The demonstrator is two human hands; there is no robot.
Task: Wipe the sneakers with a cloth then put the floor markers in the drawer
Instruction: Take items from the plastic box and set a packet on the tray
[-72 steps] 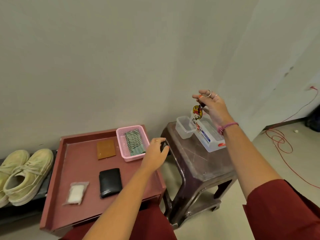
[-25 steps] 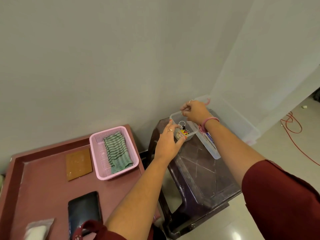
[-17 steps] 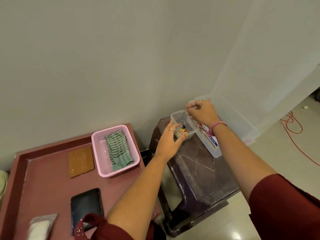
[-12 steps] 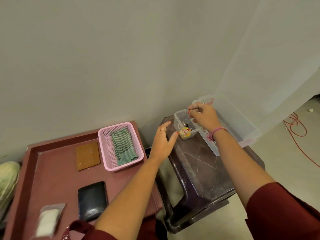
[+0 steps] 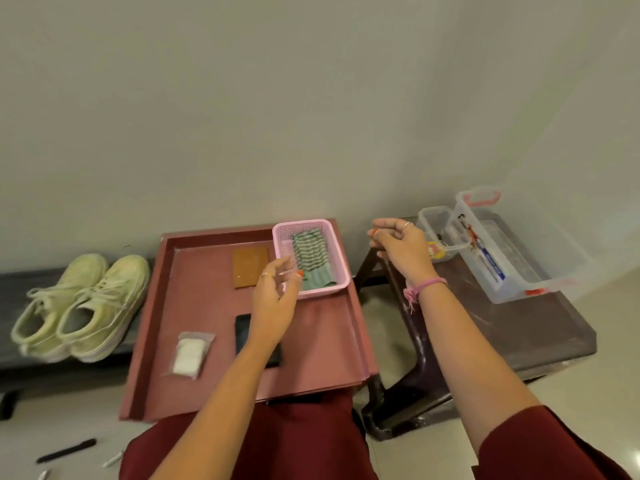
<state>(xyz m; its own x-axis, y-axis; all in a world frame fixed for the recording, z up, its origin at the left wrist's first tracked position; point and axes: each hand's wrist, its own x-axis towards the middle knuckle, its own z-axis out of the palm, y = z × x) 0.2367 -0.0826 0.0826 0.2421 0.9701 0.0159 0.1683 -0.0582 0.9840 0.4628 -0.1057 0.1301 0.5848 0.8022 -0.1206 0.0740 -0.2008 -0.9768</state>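
A pair of pale yellow-green sneakers (image 5: 79, 306) stands on a dark low bench at the left. A green striped cloth (image 5: 311, 261) lies folded in a pink basket (image 5: 341, 268) at the far right corner of the red tray table (image 5: 207, 306). My left hand (image 5: 277, 292) hovers just in front of the basket, fingers loosely curled and holding nothing. My right hand (image 5: 398, 247) hangs relaxed and empty over the gap between the table and the dark stool (image 5: 519, 334). A black marker (image 5: 65, 451) and two small pale ones lie on the floor at the bottom left.
On the tray table lie a brown square (image 5: 250, 266), a black wallet (image 5: 242, 332) and a white packet (image 5: 188, 353). The stool carries a small clear container (image 5: 434, 230) holding a keychain and a larger clear box (image 5: 512, 258). The wall runs close behind.
Both hands have left the small container, where the keychain stays. My left hand has moved to the pink basket. The view has swung left and down, bringing in the sneakers.
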